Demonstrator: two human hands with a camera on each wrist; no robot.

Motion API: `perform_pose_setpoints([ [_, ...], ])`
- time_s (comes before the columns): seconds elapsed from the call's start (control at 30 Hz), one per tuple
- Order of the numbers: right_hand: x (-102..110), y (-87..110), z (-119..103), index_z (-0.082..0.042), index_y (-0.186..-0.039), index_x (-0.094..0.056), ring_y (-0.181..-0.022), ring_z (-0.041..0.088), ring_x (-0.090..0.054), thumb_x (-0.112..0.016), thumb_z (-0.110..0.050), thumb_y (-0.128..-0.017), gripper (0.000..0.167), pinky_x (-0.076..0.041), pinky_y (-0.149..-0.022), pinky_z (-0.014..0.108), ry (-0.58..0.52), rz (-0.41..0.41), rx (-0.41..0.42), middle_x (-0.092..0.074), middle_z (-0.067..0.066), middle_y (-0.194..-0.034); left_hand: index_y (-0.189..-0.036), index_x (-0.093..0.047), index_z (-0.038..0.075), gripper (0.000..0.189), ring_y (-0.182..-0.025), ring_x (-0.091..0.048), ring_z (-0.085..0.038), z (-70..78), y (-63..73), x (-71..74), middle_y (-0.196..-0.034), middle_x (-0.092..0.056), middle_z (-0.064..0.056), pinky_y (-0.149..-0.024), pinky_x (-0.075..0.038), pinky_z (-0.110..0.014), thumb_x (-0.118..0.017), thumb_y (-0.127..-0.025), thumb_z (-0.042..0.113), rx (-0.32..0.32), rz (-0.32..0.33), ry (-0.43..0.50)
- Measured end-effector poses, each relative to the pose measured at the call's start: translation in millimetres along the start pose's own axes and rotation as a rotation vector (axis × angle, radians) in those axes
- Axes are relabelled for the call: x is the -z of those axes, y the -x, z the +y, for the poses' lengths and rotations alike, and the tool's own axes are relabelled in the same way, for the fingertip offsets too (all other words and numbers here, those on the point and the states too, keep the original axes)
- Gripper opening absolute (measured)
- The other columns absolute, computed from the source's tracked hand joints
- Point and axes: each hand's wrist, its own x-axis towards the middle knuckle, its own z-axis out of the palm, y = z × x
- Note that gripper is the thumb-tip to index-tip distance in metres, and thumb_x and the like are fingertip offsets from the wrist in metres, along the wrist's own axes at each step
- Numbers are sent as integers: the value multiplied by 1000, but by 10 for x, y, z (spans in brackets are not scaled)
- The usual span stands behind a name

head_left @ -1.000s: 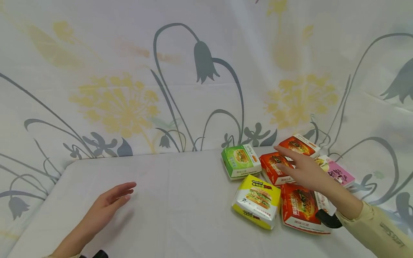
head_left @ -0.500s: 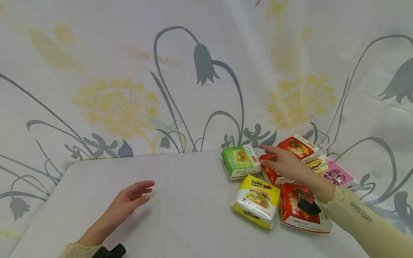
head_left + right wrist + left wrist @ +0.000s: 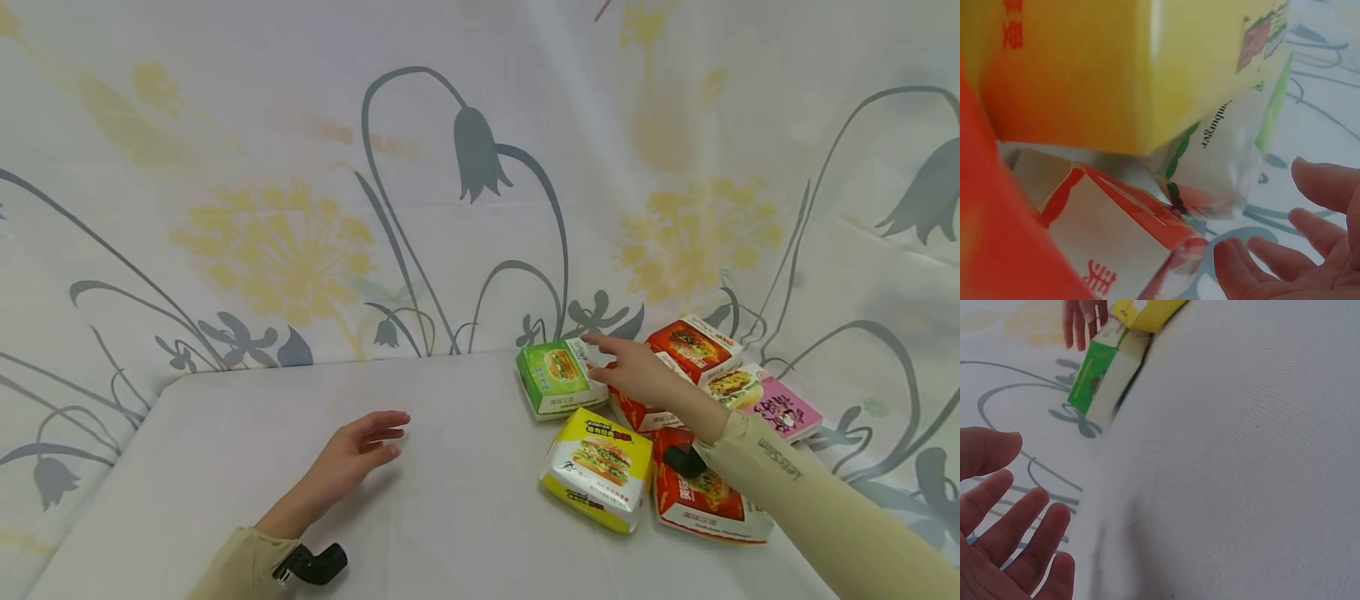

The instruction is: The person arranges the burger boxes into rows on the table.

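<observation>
My right hand hovers over the boxes, its relaxed fingers by the right side of the green burger box. It holds nothing; whether a fingertip touches that box I cannot tell. Partly hidden under this hand is a red burger box. In the right wrist view the fingers stand apart beside the red and green boxes. My left hand is held above the white cloth left of the boxes, fingers loosely extended, gripping nothing. A yellow burger box lies in front of the green one.
Farther right are another red box, a pink box and a large red box partly covered by the right wrist's black camera. A flower-printed curtain rises behind the white-covered table.
My right hand has moved left, from over the red boxes to the green box. The left hand has moved right and slightly up, toward the middle. The boxes lie where they were.
</observation>
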Motion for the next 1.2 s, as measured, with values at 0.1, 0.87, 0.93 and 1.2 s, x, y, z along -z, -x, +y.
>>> perform_pose_setpoints([
  [0.1, -32, -58, 30, -5, -152, -39, -125, 49, -50, -63, -16, -97, 61, -48, -95, 56, -10, -17, -8, -44, 35, -143, -137, -55, 0, 44, -126, -54, -34, -14, -16, -40, -137, -56, -20, -102, -45, -35, -66, -94, 6, -15, -10, 3],
  [0.87, -75, -165, -107, -9, -152, -42, -128, 45, -47, -67, -23, -94, 65, -42, -100, 60, 36, -122, -49, -50, 26, -142, -130, -63, 3, 38, -112, -62, -33, -69, 166, 541, -123, -67, -14, -98, -43, -60, -70, -92, 9, -90, 165, -457],
  [0.93, -87, -177, -127, -9, -152, -40, -129, 45, -47, -67, -23, -94, 66, -42, -100, 60, 35, -129, -45, -49, 25, -143, -130, -63, 4, 38, -112, -63, -32, -87, 227, 598, -124, -67, -13, -98, -44, -59, -70, -92, 10, -81, 164, -452],
  [1.2, -114, -205, -229, -7, -152, -39, -130, 46, -46, -66, -22, -94, 66, -42, -102, 58, 35, -139, -24, -46, 27, -146, -132, -61, 5, 41, -112, -63, -23, -193, 460, 791, -129, -64, -10, -94, -52, -37, -71, -94, 15, -25, 158, -436],
])
